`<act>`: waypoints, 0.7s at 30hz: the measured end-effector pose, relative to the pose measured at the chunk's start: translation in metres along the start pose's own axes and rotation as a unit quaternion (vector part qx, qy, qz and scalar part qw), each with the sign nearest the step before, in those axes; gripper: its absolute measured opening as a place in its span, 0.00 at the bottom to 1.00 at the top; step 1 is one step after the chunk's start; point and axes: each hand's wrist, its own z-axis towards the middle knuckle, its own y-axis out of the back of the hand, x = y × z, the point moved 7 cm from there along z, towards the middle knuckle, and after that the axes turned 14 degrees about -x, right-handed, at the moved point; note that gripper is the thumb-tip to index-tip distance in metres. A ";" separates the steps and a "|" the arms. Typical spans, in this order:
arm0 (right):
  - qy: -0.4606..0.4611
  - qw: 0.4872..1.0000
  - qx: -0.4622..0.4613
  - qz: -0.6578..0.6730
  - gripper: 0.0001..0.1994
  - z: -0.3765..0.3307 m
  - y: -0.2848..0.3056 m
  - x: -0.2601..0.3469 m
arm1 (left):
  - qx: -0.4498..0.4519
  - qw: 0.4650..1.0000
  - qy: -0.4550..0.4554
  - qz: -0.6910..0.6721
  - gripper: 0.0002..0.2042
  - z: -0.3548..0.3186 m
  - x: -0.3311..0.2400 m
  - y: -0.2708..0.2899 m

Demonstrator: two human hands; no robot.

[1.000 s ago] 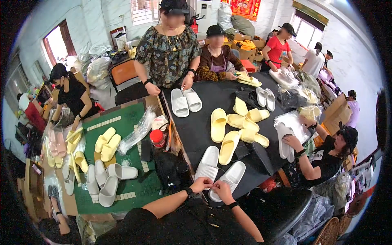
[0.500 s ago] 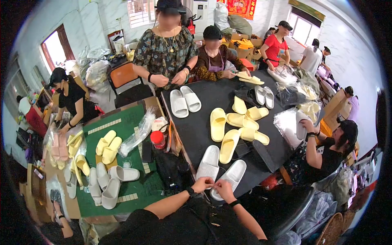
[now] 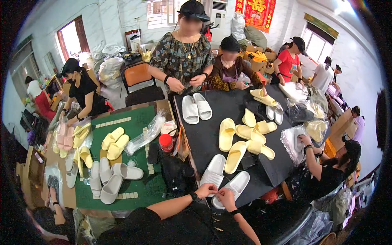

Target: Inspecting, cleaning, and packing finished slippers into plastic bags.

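Close to the near edge of the black tabletop, my left hand [image 3: 206, 190] is closed, thumb and fingertips pinched together. My right hand [image 3: 225, 198] is pinched as well, its fingertips almost meeting the left ones. Whatever lies between the fingertips is too small to make out. Just beyond my left hand rests a pale grey slipper [image 3: 214, 168] with a ribbed strap. A second pale grey slipper [image 3: 237, 182] lies right beside my right hand, its heel end partly behind the fingers. Several yellow slippers [image 3: 235, 156] are spread farther out on the black tabletop [image 3: 204, 141].
Left, a green mat [image 3: 143, 190] bears grey slippers [image 3: 111, 189], yellow slippers [image 3: 118, 147] and a red-lidded jar [image 3: 165, 142]. Another grey pair [image 3: 190, 110] sits at the far edge. Co-workers stand or sit around; one at right handles a clear bag [image 3: 292, 141].
The whole view has shifted as my head moved. My hands stay pinched together near the grey slippers. The seated co-worker's yellow slipper is lower, and the right co-worker's slipper is now at the clear bag.
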 end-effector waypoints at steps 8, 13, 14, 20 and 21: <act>0.031 0.999 -0.016 -0.025 0.04 0.003 -0.003 -0.011 | 0.004 1.000 0.020 0.020 0.04 0.000 -0.004 0.001; 0.080 0.994 -0.039 -0.067 0.04 0.006 -0.004 -0.022 | 0.026 0.998 0.049 -0.012 0.05 0.002 0.011 -0.002; 0.058 0.996 -0.031 -0.055 0.05 0.005 -0.002 -0.017 | 0.031 0.998 0.050 -0.012 0.05 0.003 0.010 -0.003; 0.069 0.997 -0.037 -0.029 0.07 0.002 0.003 -0.021 | 0.045 0.998 0.034 0.023 0.05 0.003 0.005 -0.009; 0.071 0.995 -0.057 -0.033 0.06 0.003 -0.003 -0.034 | 0.061 0.997 0.048 0.016 0.07 0.002 0.009 -0.010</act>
